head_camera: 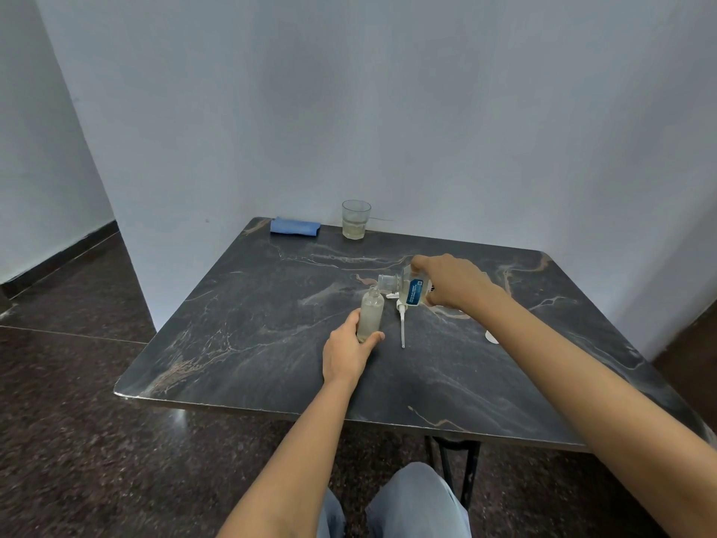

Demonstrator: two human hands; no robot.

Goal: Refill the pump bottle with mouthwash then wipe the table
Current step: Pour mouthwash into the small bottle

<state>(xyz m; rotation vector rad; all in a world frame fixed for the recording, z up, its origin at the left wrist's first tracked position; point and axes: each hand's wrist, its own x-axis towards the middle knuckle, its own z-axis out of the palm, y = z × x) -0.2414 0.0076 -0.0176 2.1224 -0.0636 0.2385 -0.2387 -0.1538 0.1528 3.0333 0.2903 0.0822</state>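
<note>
A small frosted pump bottle (371, 311) stands upright on the dark marble table (252, 324) with its neck uncovered. My left hand (347, 353) grips its lower half. My right hand (456, 283) holds a clear mouthwash bottle (411, 291) with a blue label, tipped on its side. Its open mouth points left, just above and right of the pump bottle's neck. The white pump head (402, 324) with its long tube lies flat on the table between the two hands.
A folded blue cloth (295, 226) lies at the table's far left edge. A glass (355, 220) partly filled with pale liquid stands next to it by the wall. A small white cap (492, 336) peeks from behind my right forearm. My knees are below the near edge.
</note>
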